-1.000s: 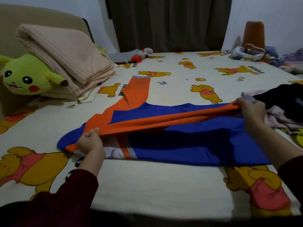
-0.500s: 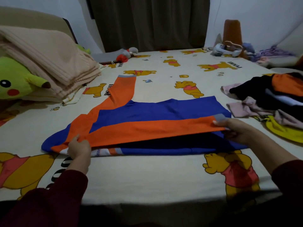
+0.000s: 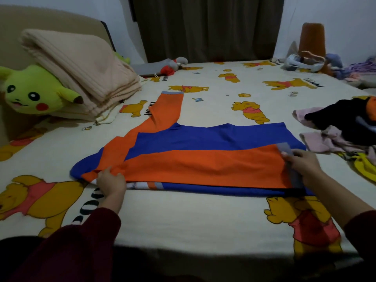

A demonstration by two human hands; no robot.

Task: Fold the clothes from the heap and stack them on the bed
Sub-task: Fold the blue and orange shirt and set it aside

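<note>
Clothes from the heap (image 3: 343, 127) are lying at the bed's (image 3: 183, 218) right side, partly cut off by the frame edge. Spread across the bed is the blue-and-orange shirt (image 3: 203, 159); the left hand (image 3: 110, 181) is pinching its orange shoulder, while the right hand (image 3: 303, 165) is gripping the grey cuff of the folded-over sleeve.

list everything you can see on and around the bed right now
orange and blue long-sleeved top: 1, spread flat mid-bed, near sleeve folded across
heap of mixed clothes: 1, black, pink, yellow, right edge
folded beige ribbed blanket: 1, left, by headboard
yellow-green plush toy: 1, under blanket, far left
cream cartoon-bear bedsheet: 1, covers bed
dark curtain: 1, back wall
small grey and red soft toy: 1, far edge
hands: left pinching shoulder, right on grey cuff
</note>
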